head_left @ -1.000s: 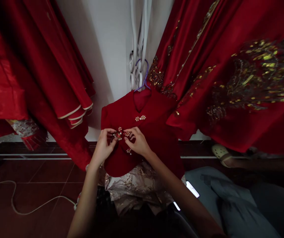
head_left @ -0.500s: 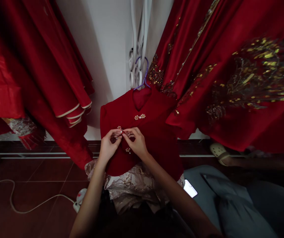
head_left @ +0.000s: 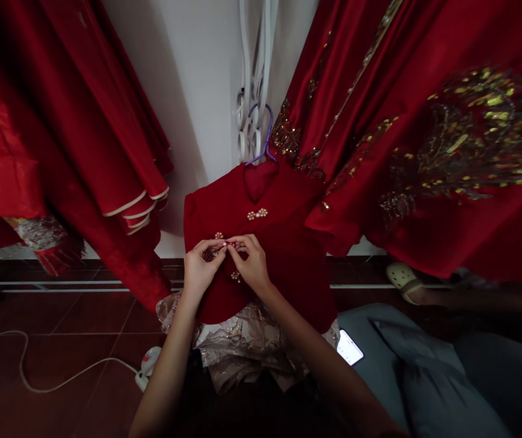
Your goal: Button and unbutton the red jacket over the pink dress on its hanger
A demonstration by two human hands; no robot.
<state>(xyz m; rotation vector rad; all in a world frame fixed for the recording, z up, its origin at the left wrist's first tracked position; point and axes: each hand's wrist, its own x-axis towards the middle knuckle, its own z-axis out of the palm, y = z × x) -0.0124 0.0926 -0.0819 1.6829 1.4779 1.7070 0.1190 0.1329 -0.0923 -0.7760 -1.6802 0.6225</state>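
Note:
A short red jacket (head_left: 288, 255) hangs on a purple hanger (head_left: 269, 131) in front of me. A pearl flower clasp (head_left: 257, 214) sits closed below its neckline. My left hand (head_left: 201, 264) and my right hand (head_left: 250, 261) meet at the jacket's front edge, thumbs and forefingers pinched close together. Between the fingertips shows a bit of another pearl clasp; most of it is hidden by the fingers. Beside the left hand is a flower-shaped piece (head_left: 218, 235), and a further one (head_left: 236, 277) lies lower, between the wrists.
Red garments (head_left: 128, 134) hang at left, and a sequined red gown (head_left: 471, 140) hangs at right. Beige ruffled fabric (head_left: 238, 340) spreads under the jacket. A lit phone (head_left: 350, 348) rests by another person's jeans (head_left: 398, 340). A white cable (head_left: 60, 386) crosses the tiled floor.
Both hands stay at the same clasp, with only slight shifts of the fingertips. The phone screen shows different content.

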